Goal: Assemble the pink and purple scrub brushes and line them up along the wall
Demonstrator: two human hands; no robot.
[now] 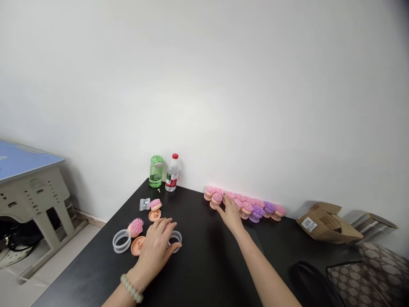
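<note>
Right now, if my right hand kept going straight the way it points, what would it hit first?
Your right hand would probably meet the nearest pink brush first. It looks almost there already, though depth is hard to judge from this view.

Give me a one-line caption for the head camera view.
Left hand between clear rings; right hand at row of pink-purple brushes.

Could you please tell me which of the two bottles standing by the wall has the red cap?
It is the clear water bottle with the red-and-white label, standing to the right of the green bottle, whose top is green.
</note>
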